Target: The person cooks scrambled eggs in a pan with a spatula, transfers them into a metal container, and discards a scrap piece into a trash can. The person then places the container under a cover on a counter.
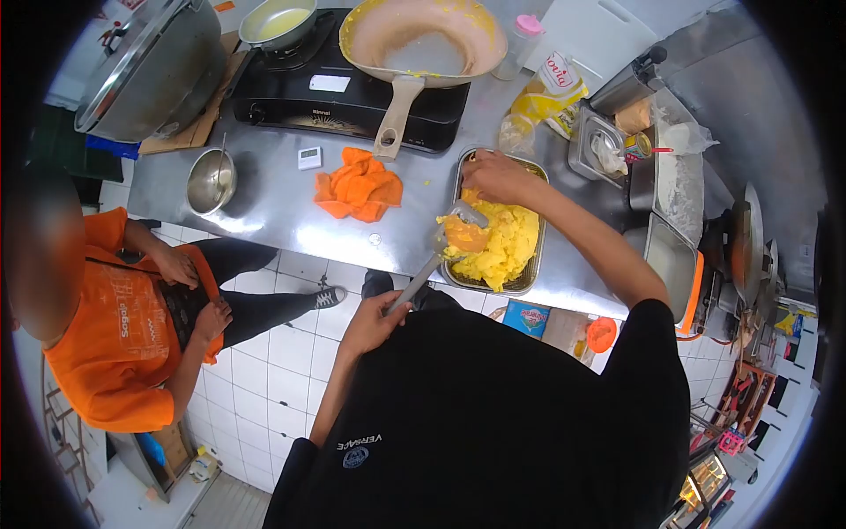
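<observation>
A metal tray on the steel counter holds a heap of yellow scrambled egg. My left hand is closed round the grey handle of a spatula, in front of the counter's near edge. The spatula's head reaches into the left side of the tray, against the egg and a smooth orange-yellow patch of food. Over the far left corner of the tray lies my right hand, its fingers bent together and downward. Those fingertips are hidden, so whatever they grip cannot be made out.
Left of the tray lie an orange cloth, a small timer and a metal bowl. A large pan sits on the gas stove behind. A person in an orange shirt stands left. Metal containers stand right.
</observation>
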A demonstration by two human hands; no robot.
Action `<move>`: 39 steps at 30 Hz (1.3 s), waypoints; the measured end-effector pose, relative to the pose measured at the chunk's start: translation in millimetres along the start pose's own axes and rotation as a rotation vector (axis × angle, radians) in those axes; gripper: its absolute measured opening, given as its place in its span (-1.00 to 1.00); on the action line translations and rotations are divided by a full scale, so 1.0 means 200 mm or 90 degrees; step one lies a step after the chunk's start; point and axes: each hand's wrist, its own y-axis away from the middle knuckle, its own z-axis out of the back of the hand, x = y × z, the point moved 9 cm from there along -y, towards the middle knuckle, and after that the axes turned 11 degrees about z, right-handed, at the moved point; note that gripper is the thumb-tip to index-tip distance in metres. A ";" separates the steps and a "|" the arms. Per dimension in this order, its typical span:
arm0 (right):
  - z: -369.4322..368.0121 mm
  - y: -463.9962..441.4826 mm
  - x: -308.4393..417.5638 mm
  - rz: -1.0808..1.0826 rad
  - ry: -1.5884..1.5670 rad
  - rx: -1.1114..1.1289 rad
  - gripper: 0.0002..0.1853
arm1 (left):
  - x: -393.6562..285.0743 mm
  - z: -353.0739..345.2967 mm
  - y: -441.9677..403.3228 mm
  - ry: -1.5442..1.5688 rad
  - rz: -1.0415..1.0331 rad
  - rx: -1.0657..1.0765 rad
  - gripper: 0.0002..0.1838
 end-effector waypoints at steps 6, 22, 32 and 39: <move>-0.10 -0.04 -0.03 0.022 0.059 0.063 -0.75 | 0.06 -0.01 0.04 0.025 0.020 -0.010 -0.67; -0.10 -0.03 0.01 0.043 0.113 0.098 -0.84 | 0.08 0.00 0.06 0.030 0.030 0.002 -0.67; 0.10 0.05 -0.02 0.028 0.086 0.015 -0.81 | 0.08 0.00 0.05 0.032 0.034 -0.001 -0.67; 0.29 0.20 -0.23 -0.101 -0.310 -0.086 -0.76 | 0.06 -0.01 0.03 0.027 0.014 -0.004 -0.66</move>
